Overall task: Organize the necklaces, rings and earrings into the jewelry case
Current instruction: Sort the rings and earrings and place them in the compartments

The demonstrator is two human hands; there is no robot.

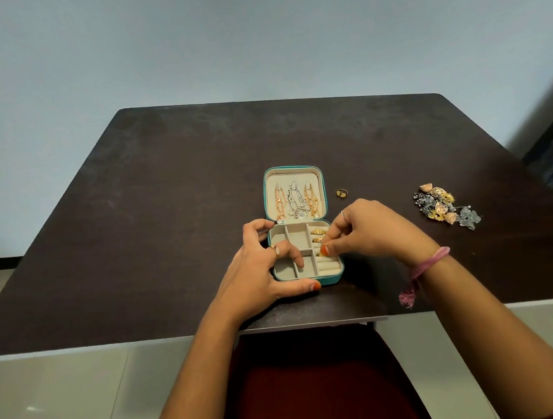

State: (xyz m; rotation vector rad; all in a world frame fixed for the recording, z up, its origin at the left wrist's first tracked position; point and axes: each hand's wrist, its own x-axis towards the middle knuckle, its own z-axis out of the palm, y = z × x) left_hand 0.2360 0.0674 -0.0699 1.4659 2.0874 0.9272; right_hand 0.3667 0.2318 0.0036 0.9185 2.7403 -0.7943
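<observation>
At frame centre, the right hand is pinching a gold ring into the jewelry case ring rolls, while the left hand is gripping the case's left side. A loose ring and earrings are waiting to the right. Shallow seating may be letting the ring slip out.

Plain home room, dark wooden table against a bare pale wall, light tiled floor
</observation>
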